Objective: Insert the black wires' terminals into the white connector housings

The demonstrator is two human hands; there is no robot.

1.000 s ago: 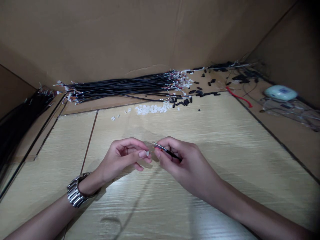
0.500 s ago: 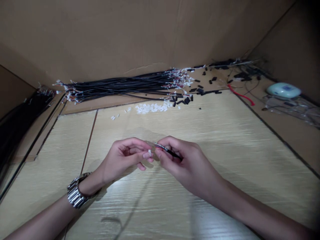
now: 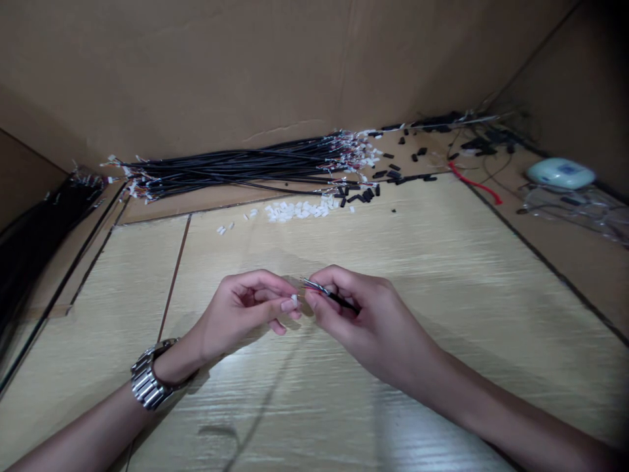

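Between thumb and fingers, my left hand [image 3: 253, 305] pinches a small white connector [image 3: 294, 297]. My right hand [image 3: 361, 311] is closed on a black cable [image 3: 343, 303], whose thin coloured wires [image 3: 314, 286] fan out toward the left. The wire ends are near the connector, with a small gap between them as far as I can tell. Both hands are above the pale wooden table [image 3: 314, 419]. The rest of the cable is hidden by my right hand.
Behind the hands lie a bundle of black cables [image 3: 236, 167], loose white connectors [image 3: 299, 210] and short black tubes [image 3: 366, 195]. More black cables [image 3: 44, 216] are at left. A red strip [image 3: 474, 183] and a pale green object [image 3: 560, 174] lie at right.
Both hands keep nearly the same pose and grips. The view has shifted very slightly.
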